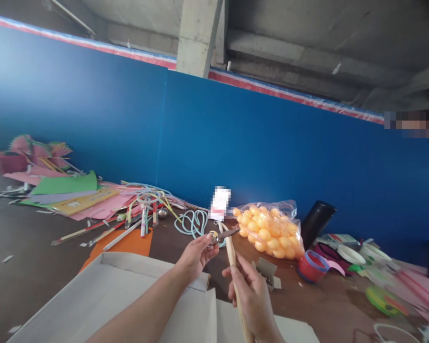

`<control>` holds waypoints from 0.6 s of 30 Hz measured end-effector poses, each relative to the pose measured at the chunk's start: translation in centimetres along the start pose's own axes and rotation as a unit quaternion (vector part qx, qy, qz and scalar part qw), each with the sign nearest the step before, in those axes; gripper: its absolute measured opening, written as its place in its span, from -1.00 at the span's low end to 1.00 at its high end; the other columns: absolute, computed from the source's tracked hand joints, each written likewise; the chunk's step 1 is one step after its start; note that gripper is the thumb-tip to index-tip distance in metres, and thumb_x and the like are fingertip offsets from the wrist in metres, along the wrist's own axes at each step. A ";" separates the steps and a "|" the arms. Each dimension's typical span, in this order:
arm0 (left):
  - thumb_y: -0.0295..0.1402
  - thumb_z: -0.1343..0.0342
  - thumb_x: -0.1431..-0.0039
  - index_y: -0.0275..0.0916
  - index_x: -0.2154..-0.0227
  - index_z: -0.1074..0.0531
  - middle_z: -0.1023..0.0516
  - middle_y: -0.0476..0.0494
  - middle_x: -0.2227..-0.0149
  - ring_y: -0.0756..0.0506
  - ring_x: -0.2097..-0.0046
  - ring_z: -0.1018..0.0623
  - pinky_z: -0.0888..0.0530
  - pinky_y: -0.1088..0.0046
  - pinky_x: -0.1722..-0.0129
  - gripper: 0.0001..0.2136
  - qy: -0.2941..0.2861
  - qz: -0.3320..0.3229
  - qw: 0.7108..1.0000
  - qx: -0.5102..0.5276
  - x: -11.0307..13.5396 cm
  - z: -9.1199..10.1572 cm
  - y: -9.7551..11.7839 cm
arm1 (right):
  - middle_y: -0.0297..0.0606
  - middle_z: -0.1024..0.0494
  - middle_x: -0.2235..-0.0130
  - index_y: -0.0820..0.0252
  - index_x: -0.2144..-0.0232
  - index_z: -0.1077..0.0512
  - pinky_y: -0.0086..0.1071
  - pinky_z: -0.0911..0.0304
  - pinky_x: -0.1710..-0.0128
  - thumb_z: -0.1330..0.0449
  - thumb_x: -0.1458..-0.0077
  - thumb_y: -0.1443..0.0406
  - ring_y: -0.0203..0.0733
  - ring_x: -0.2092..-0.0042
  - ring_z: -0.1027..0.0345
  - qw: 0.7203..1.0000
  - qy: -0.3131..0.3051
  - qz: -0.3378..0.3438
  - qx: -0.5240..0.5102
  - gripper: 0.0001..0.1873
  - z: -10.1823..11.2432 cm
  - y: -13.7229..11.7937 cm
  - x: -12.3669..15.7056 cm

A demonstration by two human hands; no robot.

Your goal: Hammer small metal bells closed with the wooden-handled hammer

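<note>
My left hand (196, 257) pinches a small metal knife-like tool (229, 234) with a shiny rounded end and a dark, pointed blade. The blade lies across the upper part of a pale wooden stick (231, 255); I cannot tell how deep it touches. Around that stick my right hand (248, 286) is closed, thumb along its side, and the stick runs down past the palm. A small opened carton (266, 271) with metal bits inside is partly hidden behind my right hand. Below both forearms lies a large white cardboard box or lid (128, 295).
Behind my hands sits a clear bag of orange balls (268, 231), with a black cylinder (318, 221) beside it. Skipping ropes (195, 224), wrapped sticks and coloured paper (67, 183) spread leftward. A red-and-blue cup (312, 267) stands right. A blue partition (271, 143) backs the table.
</note>
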State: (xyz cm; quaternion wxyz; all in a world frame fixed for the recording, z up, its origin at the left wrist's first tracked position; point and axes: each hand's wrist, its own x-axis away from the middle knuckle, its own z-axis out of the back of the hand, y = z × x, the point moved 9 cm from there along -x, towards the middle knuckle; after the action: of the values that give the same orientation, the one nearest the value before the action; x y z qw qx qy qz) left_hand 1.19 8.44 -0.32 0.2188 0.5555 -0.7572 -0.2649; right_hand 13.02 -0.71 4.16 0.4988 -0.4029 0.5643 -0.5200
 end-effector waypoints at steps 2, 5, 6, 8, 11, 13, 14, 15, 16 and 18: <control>-0.35 -0.17 0.02 -0.38 0.36 -0.43 -0.49 -0.16 0.41 0.03 0.38 -0.50 -0.49 0.55 0.30 -0.81 0.002 0.002 1.000 -0.002 0.0 0.0 0.0 | -0.25 -0.47 0.41 0.19 -0.04 -0.24 -0.53 -0.09 0.75 -0.13 0.02 0.07 -0.42 0.66 -0.15 1.000 0.013 0.009 -0.018 -0.41 0.3 -0.1 -0.1; -0.34 -0.17 0.02 -0.38 0.37 -0.43 -0.50 -0.17 0.41 0.02 0.37 -0.50 -0.49 0.54 0.30 -0.81 -0.003 0.011 1.000 -0.002 0.0 -0.2 -0.1 | -0.25 -0.47 0.42 0.19 -0.05 -0.22 -0.53 -0.08 0.75 -0.12 0.01 0.08 -0.41 0.66 -0.15 1.000 0.008 0.007 -0.013 -0.41 0.2 0.0 -0.1; -0.35 -0.17 0.02 -0.38 0.37 -0.43 -0.49 -0.16 0.42 0.02 0.38 -0.50 -0.49 0.54 0.29 -0.82 -0.003 0.011 1.000 -0.002 0.0 -0.2 -0.2 | -0.24 -0.47 0.42 0.19 -0.04 -0.24 -0.53 -0.08 0.75 -0.12 0.01 0.09 -0.41 0.66 -0.16 1.000 0.000 0.002 0.000 -0.43 0.0 0.1 -0.1; -0.36 -0.18 0.02 -0.37 0.37 -0.43 -0.49 -0.13 0.44 0.03 0.38 -0.50 -0.49 0.54 0.28 -0.82 -0.002 0.004 1.000 -0.001 0.0 -0.1 0.0 | -0.24 -0.48 0.41 0.18 -0.02 -0.25 -0.53 -0.08 0.75 -0.12 0.00 0.10 -0.40 0.65 -0.17 1.000 -0.007 -0.002 0.020 -0.46 -0.1 0.2 0.0; -0.34 -0.17 0.02 -0.37 0.37 -0.44 -0.50 -0.15 0.41 0.03 0.37 -0.51 -0.49 0.54 0.28 -0.81 -0.004 -0.001 1.000 -0.006 0.0 -0.1 0.0 | -0.23 -0.47 0.39 0.18 -0.03 -0.24 -0.53 -0.09 0.74 -0.10 -0.02 0.09 -0.40 0.64 -0.16 1.000 0.009 0.011 0.003 -0.46 0.2 -0.2 0.1; -0.33 -0.17 0.02 -0.37 0.38 -0.43 -0.50 -0.17 0.40 0.02 0.36 -0.51 -0.49 0.54 0.29 -0.81 -0.006 0.004 1.000 -0.007 0.0 -0.2 -0.1 | -0.23 -0.47 0.37 0.18 -0.04 -0.22 -0.52 -0.10 0.73 -0.09 -0.03 0.10 -0.40 0.63 -0.16 1.000 0.006 0.014 -0.007 -0.46 0.3 -0.4 0.1; -0.34 -0.17 0.02 -0.38 0.38 -0.43 -0.50 -0.17 0.41 0.02 0.37 -0.51 -0.49 0.54 0.30 -0.82 -0.006 0.006 1.000 -0.005 0.0 -0.2 -0.1 | -0.23 -0.47 0.37 0.18 -0.04 -0.21 -0.52 -0.10 0.73 -0.09 -0.04 0.10 -0.40 0.63 -0.16 1.000 -0.002 0.010 -0.002 -0.47 0.2 -0.3 0.1; -0.34 -0.17 0.02 -0.38 0.38 -0.43 -0.49 -0.16 0.42 0.02 0.37 -0.51 -0.49 0.54 0.30 -0.82 -0.004 0.007 1.000 -0.002 0.0 -0.2 -0.1 | -0.24 -0.47 0.38 0.17 -0.04 -0.21 -0.52 -0.10 0.73 -0.08 -0.04 0.10 -0.39 0.63 -0.16 1.000 -0.012 0.005 0.010 -0.47 0.0 -0.2 0.1; -0.35 -0.17 0.02 -0.38 0.38 -0.43 -0.49 -0.16 0.43 0.02 0.38 -0.51 -0.49 0.54 0.30 -0.82 -0.002 0.007 1.000 0.000 0.0 -0.1 -0.1 | -0.24 -0.47 0.38 0.17 -0.04 -0.22 -0.52 -0.09 0.73 -0.08 -0.04 0.11 -0.39 0.63 -0.17 0.999 -0.021 0.001 0.024 -0.48 -0.1 0.0 0.1; -0.36 -0.17 0.02 -0.38 0.36 -0.43 -0.49 -0.14 0.45 0.02 0.39 -0.51 -0.50 0.54 0.30 -0.82 0.002 0.002 1.000 0.003 0.0 -0.1 0.0 | -0.25 -0.47 0.40 0.17 -0.03 -0.23 -0.53 -0.08 0.74 -0.09 -0.04 0.12 -0.40 0.64 -0.17 0.999 -0.022 -0.002 0.042 -0.49 -0.2 0.1 0.0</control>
State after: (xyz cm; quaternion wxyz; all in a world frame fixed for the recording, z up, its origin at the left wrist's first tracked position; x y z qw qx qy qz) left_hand 1.25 8.45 -0.24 0.2195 0.5550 -0.7586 -0.2613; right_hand 12.86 -0.71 4.00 0.5264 -0.3944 0.5297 -0.5355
